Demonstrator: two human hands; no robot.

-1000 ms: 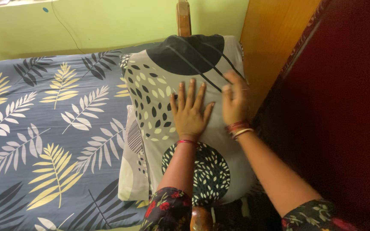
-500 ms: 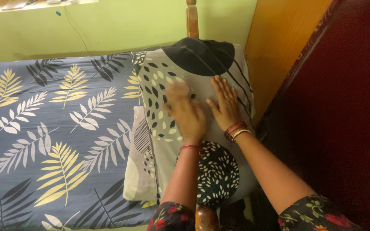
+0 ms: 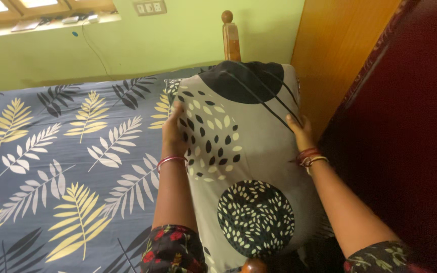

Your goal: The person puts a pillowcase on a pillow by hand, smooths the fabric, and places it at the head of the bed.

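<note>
A grey pillow (image 3: 249,151) printed with dark circles, leaf spots and black stripes lies lengthwise at the head of the bed. My left hand (image 3: 174,132) clasps its left edge, fingers curled over the side. On the opposite edge, my right hand (image 3: 302,132) grips the pillow, with bangles on the wrist. Both hands hold the pillow between them, and it looks raised off the bed. What lies underneath it is hidden.
A blue bedsheet (image 3: 67,167) with yellow, white and black leaf prints covers the bed to the left. A wooden bedpost (image 3: 231,38) stands behind the pillow against a green wall. An orange wooden panel (image 3: 340,55) and a dark red surface (image 3: 410,141) rise at the right.
Both hands left the pillow's top, where they were pressing flat, and moved out to its two side edges. The pillow now sits higher and hides the second pillow seen beneath it before.
</note>
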